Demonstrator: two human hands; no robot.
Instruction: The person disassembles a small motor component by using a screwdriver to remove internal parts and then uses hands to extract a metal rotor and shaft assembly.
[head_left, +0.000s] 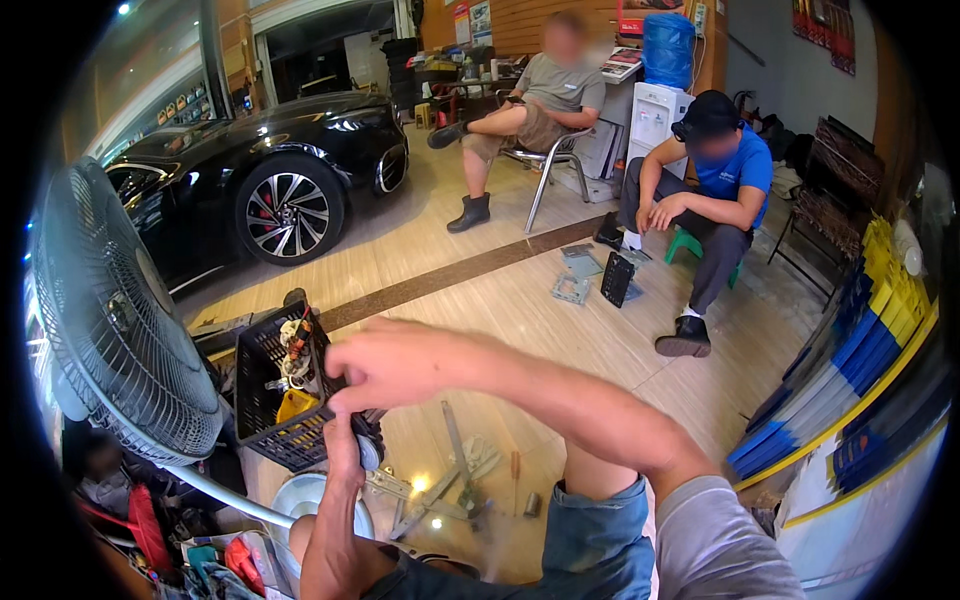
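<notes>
My right hand (385,365) reaches across to the left, with its fingers curled beside the near right rim of a black plastic basket (270,440). Whatever those fingers hold, if anything, is hidden. Just below it, my left hand (345,450) is closed on a round grey object (369,454) with a dark upper part; its kind cannot be made out. The two hands are close together. Inside the basket lie a yellow part (295,405) and a tangle of whitish and orange-red pieces (297,350).
Metal bars (440,487), a thin rod-like tool (515,480) and a small metal cylinder (531,503) lie on the floor. A pale basin (297,492) and a large fan (125,310) stand left. Two people sit opposite, one behind flat parts (617,280). A black car (290,150) is behind.
</notes>
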